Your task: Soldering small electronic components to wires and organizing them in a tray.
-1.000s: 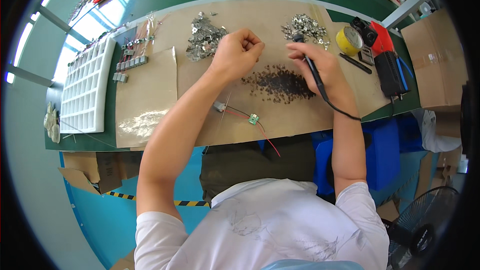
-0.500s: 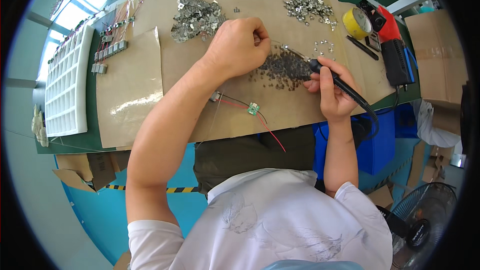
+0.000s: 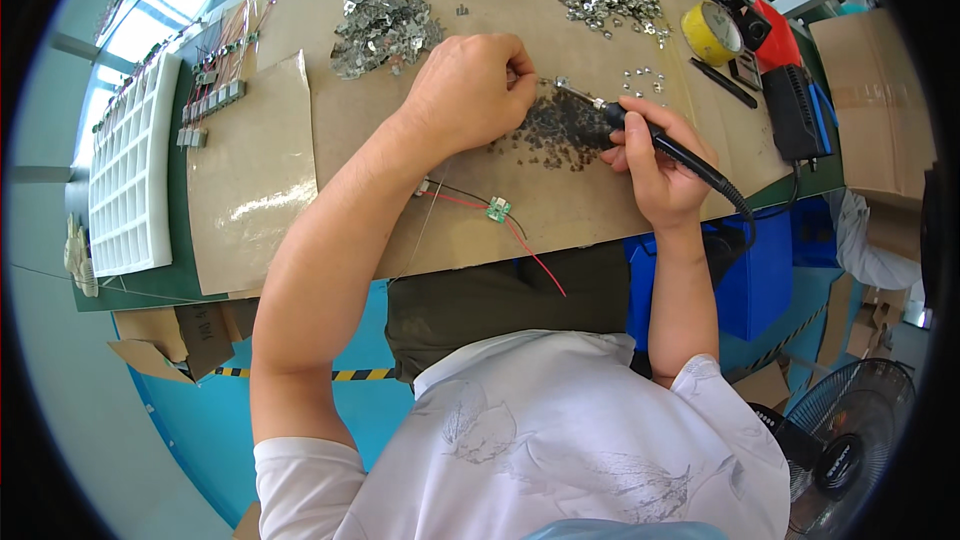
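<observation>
My right hand grips a soldering iron with a black handle, its tip pointing up and left. The iron's tip meets a small shiny metal piece close to my left hand. That hand is closed in a pinch on a thin solder wire, whose loose length trails below the wrist; the fingertips are mostly hidden. Under both hands spreads a pile of small dark parts. Nearer me lies a small green circuit board with red and black wires, joined to a small part partly beside my left forearm.
Flat metal pieces and shiny small parts lie heaped at the back. Yellow tape, a black pen and a black power unit stand right. A white compartment tray and wired parts are left.
The soldering iron and my right hand have shifted slightly up and left. My left hand has hardly moved and stays pinched.
</observation>
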`<act>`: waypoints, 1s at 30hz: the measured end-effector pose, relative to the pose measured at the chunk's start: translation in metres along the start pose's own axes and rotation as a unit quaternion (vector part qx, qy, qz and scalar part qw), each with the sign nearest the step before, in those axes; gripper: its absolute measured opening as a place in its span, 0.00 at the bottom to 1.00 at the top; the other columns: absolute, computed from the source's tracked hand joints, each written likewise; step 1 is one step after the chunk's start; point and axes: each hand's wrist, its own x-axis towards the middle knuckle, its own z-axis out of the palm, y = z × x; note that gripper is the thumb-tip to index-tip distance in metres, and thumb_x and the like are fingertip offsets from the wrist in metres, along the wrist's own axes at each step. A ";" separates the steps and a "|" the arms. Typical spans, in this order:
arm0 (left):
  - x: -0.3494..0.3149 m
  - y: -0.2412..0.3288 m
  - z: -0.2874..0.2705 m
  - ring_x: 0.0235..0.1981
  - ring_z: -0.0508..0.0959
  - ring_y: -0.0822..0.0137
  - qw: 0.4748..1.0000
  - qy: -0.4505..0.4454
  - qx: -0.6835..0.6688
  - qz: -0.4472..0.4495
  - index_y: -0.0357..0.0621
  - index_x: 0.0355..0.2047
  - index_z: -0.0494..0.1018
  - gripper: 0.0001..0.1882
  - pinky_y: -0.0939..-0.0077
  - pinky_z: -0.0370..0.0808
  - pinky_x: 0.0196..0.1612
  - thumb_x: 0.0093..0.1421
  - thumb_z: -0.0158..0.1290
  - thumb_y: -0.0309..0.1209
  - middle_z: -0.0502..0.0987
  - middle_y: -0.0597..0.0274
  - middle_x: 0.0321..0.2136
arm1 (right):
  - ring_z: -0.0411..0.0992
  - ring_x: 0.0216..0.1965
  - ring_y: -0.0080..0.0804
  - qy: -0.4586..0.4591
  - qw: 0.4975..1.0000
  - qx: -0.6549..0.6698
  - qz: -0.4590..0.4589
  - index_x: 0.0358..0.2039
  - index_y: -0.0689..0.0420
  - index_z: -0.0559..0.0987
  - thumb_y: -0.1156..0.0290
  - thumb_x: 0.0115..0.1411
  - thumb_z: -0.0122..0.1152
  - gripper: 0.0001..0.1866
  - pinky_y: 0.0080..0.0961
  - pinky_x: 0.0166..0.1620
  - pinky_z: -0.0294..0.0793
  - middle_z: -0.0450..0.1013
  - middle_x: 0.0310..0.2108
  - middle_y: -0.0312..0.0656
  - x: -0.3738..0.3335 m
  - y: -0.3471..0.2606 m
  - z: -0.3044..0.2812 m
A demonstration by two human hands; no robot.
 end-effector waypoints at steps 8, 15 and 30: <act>0.001 0.000 0.001 0.25 0.83 0.59 1.000 -0.005 0.008 0.005 0.38 0.33 0.82 0.09 0.66 0.80 0.34 0.57 0.62 0.32 0.82 0.55 0.23 | 0.80 0.24 0.21 0.022 0.999 0.029 0.008 0.44 0.66 0.84 0.77 0.65 0.65 0.09 0.15 0.27 0.80 0.80 0.30 0.40 0.001 0.002 0.001; -0.001 -0.001 0.002 0.25 0.82 0.58 1.000 0.001 0.009 0.011 0.38 0.33 0.82 0.09 0.65 0.79 0.34 0.58 0.62 0.32 0.82 0.55 0.22 | 0.79 0.24 0.21 0.005 1.000 0.014 0.013 0.46 0.67 0.84 0.77 0.67 0.63 0.09 0.17 0.29 0.81 0.79 0.29 0.41 0.000 0.000 0.000; 0.000 -0.001 0.003 0.29 0.84 0.54 0.999 -0.005 0.037 0.028 0.41 0.34 0.83 0.09 0.63 0.80 0.37 0.59 0.62 0.33 0.83 0.53 0.26 | 0.77 0.23 0.20 0.000 1.000 -0.003 0.012 0.47 0.68 0.83 0.78 0.68 0.61 0.10 0.20 0.31 0.83 0.80 0.29 0.42 -0.001 0.001 -0.001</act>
